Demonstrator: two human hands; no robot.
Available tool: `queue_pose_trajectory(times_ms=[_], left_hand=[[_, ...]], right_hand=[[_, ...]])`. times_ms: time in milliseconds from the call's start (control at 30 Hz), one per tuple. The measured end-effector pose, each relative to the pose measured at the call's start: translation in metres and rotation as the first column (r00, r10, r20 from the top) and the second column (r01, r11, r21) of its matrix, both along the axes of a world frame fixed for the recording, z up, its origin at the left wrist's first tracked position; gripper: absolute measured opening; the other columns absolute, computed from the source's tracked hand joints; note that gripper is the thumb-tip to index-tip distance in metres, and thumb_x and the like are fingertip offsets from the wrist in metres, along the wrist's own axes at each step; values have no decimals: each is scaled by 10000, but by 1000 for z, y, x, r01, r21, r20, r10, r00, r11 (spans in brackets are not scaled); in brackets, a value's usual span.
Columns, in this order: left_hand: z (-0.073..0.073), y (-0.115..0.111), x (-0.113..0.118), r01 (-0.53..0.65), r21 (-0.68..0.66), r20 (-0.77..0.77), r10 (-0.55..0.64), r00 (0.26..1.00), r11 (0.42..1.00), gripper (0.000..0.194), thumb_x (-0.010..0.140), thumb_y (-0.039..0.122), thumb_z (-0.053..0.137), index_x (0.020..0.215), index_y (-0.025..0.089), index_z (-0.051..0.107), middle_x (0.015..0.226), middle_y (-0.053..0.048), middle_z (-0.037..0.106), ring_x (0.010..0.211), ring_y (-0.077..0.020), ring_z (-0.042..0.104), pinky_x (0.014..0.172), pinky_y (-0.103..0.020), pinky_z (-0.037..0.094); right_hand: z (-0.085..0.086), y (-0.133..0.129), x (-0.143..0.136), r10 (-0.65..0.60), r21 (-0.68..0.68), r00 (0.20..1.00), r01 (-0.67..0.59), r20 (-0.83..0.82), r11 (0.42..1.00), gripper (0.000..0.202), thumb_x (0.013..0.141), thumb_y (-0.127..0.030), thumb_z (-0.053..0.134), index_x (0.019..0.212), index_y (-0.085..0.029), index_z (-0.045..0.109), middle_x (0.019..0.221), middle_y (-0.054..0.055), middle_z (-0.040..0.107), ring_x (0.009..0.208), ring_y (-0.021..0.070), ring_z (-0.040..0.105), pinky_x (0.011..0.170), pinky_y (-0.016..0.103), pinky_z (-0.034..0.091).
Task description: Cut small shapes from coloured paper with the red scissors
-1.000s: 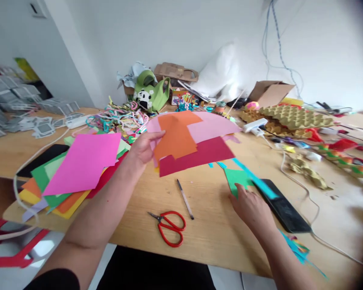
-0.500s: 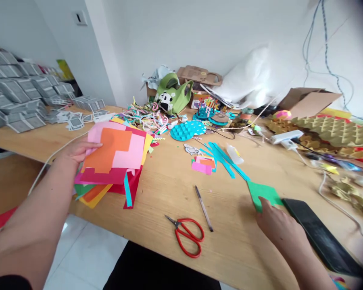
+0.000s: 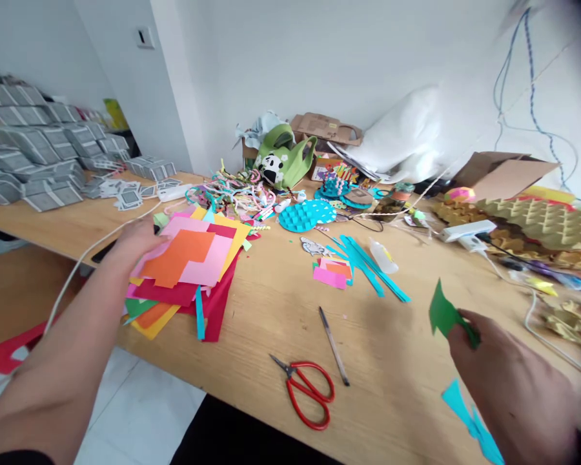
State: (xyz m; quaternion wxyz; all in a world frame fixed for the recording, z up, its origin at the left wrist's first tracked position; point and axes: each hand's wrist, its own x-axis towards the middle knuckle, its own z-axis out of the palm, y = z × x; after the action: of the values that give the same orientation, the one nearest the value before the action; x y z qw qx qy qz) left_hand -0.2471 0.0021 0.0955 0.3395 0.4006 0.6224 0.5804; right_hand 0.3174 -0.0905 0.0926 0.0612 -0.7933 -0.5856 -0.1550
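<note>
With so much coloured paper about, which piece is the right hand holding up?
The green piece, pinched in the right hand above the table; the other green paper lies low in the stack near the left hand.

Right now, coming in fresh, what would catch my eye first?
Probably the bright paper pile on the left, with the left hand at its edge. Next, the red-handled scissors near the table's front edge. Off right, the right hand holds up green paper.

Wht wall [image 3: 343,55] behind wdn tbl [image 3: 271,297]
</note>
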Motion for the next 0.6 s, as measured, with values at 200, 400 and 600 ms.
queue_pose_trajectory(times_ms=[200,400,600], left_hand=[[7,-51,146,441,-142,318,-381,868,886,518,689,478,712,1087,162,611,1087,-125,664,988,-304,637,772,-372,526],[-11,-71,217,569,-21,626,-433,648,822,213,667,278,755,799,161,636,749,-34,676,635,-145,631,581,-241,492],[0,-42,141,392,-133,366,-323,873,910,376,584,243,789,934,177,667,835,-55,717,681,-204,662,634,-310,525]], right_hand=[[13,9,-114,567,226,824,-555,13,801,306,890,-179,414,1151,-178,573,974,120,694,863,244,646,684,317,478],[3,0,-206,907,104,420,-901,-38,422,233,898,-122,456,1091,-94,584,935,137,664,828,245,597,708,363,520],[-1,-7,-166,913,257,350,-881,-208,397,242,926,-227,488,1121,-118,581,1071,142,658,1012,248,584,847,397,512]])
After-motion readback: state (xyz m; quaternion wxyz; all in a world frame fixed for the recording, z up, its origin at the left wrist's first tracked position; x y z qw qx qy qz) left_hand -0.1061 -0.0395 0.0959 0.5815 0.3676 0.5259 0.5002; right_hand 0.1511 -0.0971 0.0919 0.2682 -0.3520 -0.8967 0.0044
